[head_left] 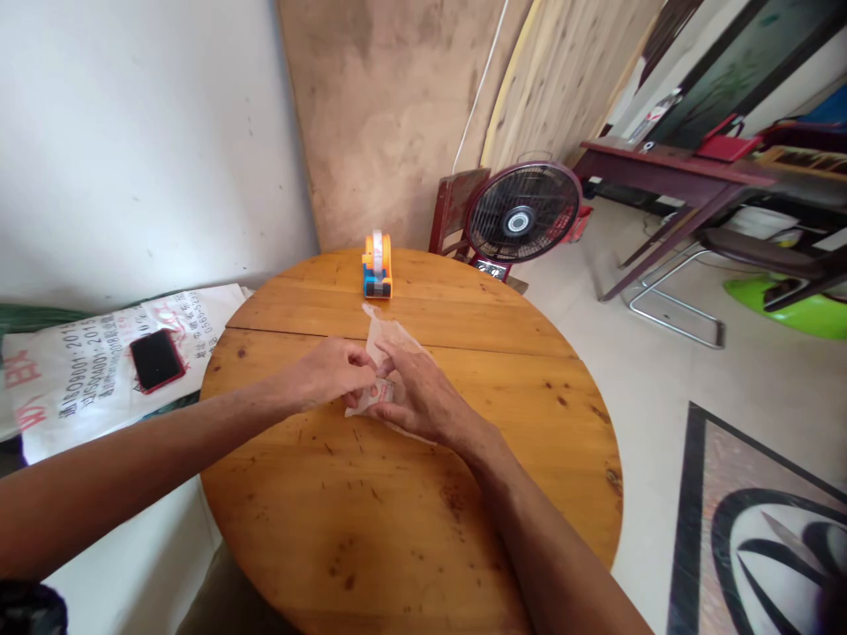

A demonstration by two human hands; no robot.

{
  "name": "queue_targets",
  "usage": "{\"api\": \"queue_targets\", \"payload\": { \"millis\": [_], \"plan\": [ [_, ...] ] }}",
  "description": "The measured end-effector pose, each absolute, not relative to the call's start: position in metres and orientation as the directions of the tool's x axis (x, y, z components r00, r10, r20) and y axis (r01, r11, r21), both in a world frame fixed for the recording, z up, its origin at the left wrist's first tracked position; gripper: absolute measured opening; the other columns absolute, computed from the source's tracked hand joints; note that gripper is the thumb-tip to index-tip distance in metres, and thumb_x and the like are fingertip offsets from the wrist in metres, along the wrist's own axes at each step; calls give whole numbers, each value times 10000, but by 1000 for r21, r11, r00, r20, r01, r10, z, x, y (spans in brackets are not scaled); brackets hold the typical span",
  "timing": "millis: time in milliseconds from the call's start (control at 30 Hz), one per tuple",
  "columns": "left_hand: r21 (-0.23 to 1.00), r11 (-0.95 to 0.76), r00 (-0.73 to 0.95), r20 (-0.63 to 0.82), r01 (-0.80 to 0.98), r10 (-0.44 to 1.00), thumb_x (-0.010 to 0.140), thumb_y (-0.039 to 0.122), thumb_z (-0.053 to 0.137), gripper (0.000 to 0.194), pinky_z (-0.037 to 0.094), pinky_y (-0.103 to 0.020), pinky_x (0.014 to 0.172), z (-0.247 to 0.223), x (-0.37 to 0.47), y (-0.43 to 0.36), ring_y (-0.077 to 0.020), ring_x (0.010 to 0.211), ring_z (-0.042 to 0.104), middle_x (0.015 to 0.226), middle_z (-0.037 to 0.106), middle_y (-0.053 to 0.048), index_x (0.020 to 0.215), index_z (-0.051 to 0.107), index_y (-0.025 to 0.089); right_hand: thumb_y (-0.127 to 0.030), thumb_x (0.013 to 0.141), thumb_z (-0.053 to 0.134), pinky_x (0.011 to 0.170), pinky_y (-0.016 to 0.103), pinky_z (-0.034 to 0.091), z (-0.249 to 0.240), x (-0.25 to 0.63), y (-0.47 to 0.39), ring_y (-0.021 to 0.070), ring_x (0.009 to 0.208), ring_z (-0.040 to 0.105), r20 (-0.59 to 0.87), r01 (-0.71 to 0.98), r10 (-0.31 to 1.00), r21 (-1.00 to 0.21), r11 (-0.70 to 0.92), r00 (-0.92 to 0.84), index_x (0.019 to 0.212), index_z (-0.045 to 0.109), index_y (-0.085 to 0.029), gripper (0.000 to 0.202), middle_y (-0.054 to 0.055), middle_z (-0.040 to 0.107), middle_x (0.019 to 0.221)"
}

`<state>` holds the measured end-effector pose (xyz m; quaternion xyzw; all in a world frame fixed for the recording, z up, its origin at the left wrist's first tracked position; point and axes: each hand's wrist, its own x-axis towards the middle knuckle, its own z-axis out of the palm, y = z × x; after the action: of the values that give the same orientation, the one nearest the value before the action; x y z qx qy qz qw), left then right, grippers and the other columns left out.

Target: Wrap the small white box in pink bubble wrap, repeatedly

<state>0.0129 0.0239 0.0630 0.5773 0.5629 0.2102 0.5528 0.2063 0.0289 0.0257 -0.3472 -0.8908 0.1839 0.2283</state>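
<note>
A thin, whitish, see-through wrapping sheet (pixel 397 337) lies on the round wooden table (pixel 410 538), its edges reaching out beyond my hands. On it sits a small white packet with red print (pixel 382 391), partly covered by my fingers. My left hand (pixel 337 375) is closed, its curled fingertips pinching the sheet at the packet's left side. My right hand (pixel 427 392) bends around the packet from the right, thumb on the near side and fingers on the far side. The fingertips of both hands nearly meet, and their exact grip is partly hidden.
An orange and blue tape dispenser (pixel 378 269) stands near the table's far edge. Left of the table, a phone (pixel 157 360) rests on a printed white sack (pixel 86 375). Beyond the table are a fan (pixel 522 212), a wooden chair (pixel 456 207) and a dark red desk (pixel 688 168).
</note>
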Motion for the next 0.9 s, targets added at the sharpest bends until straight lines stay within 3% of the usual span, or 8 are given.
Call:
{"api": "queue_targets", "payload": {
  "millis": [100, 200, 333, 500, 633, 733, 900],
  "plan": [
    [891, 218, 383, -378, 399, 843, 652, 157, 521, 208, 492, -272, 616, 66, 7, 23, -153, 621, 626, 659, 657, -1, 806, 660, 153, -320, 739, 771, 975, 475, 433, 24, 208, 30, 311, 1106, 596, 281, 530, 722, -524, 667, -632, 1452, 358, -217, 830, 117, 662, 1164],
    [882, -59, 484, -200, 468, 852, 692, 159, 508, 110, 392, -239, 572, 61, 6, 19, -114, 594, 530, 622, 582, 30, 699, 618, 162, -373, 752, 770, 978, 467, 437, 26, 211, 29, 300, 1105, 597, 236, 521, 742, -581, 625, -627, 1471, 354, -224, 843, 122, 648, 1187],
    [691, -373, 486, 35, 619, 873, 755, 193, 543, 110, 313, -248, 542, 43, 11, 14, -109, 569, 435, 585, 499, 39, 675, 614, 167, -386, 787, 723, 910, 422, 480, 32, 220, 31, 262, 1028, 619, 94, 489, 759, -714, 502, -644, 1472, 362, -181, 800, 119, 640, 1144],
    [502, -605, 481, 368, 617, 796, 817, 190, 553, 159, 459, -314, 749, 20, 10, 9, -186, 816, 578, 880, 627, -51, 879, 699, 173, -356, 871, 593, 928, 399, 475, 31, 232, 39, 225, 1062, 598, 62, 344, 805, -883, 320, -591, 1291, 509, -205, 454, 96, 626, 1147],
    [465, -700, 466, 528, 542, 710, 809, 139, 565, 185, 482, -389, 896, 10, 8, 6, -235, 996, 579, 1061, 610, -114, 940, 696, 152, -271, 844, 569, 907, 382, 470, 24, 234, 46, 202, 1017, 597, 100, 221, 861, -946, 238, -499, 1157, 515, -225, 321, 57, 627, 1062],
    [505, -698, 439, 545, 508, 714, 818, 112, 554, 207, 489, -397, 944, 5, 9, 3, -240, 1073, 572, 1148, 596, -132, 984, 673, 147, -287, 850, 536, 881, 366, 465, 19, 232, 50, 197, 958, 589, 87, 297, 882, -922, 247, -463, 991, 587, -208, 169, 49, 628, 995],
    [494, -709, 455, 546, 504, 704, 801, 96, 546, 206, 494, -414, 962, 4, 10, 6, -240, 1088, 592, 1171, 625, -126, 969, 643, 163, -274, 834, 495, 751, 304, 469, 14, 224, 60, 183, 868, 593, 5, 344, 904, -924, 168, -426, 1112, 599, -188, 309, 52, 638, 943]
  ]
}}
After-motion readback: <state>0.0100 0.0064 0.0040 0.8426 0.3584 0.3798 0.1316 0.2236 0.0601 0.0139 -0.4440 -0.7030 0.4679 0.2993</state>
